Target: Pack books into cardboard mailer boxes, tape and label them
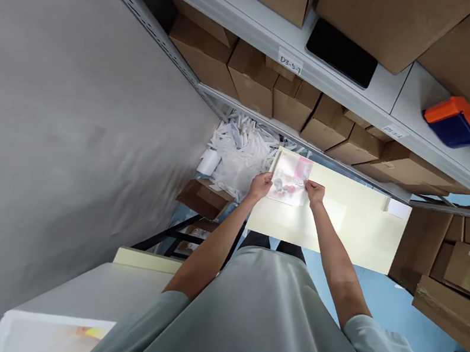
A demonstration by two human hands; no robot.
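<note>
A small clear plastic packet (291,177) with pink and red print lies on a cream table (357,226). My left hand (260,185) pinches its left edge. At the packet's lower right corner my right hand (314,192) is closed on it too. Both arms reach down from my pale green shirt. What is inside the packet is too small to make out.
A heap of white packets (239,150) lies on the floor left of the table. Grey shelves (261,21) above carry cardboard boxes, a black tablet (341,52), and an orange and blue tape gun (458,122). More boxes (465,280) stand right; a white bin (55,332) sits near left.
</note>
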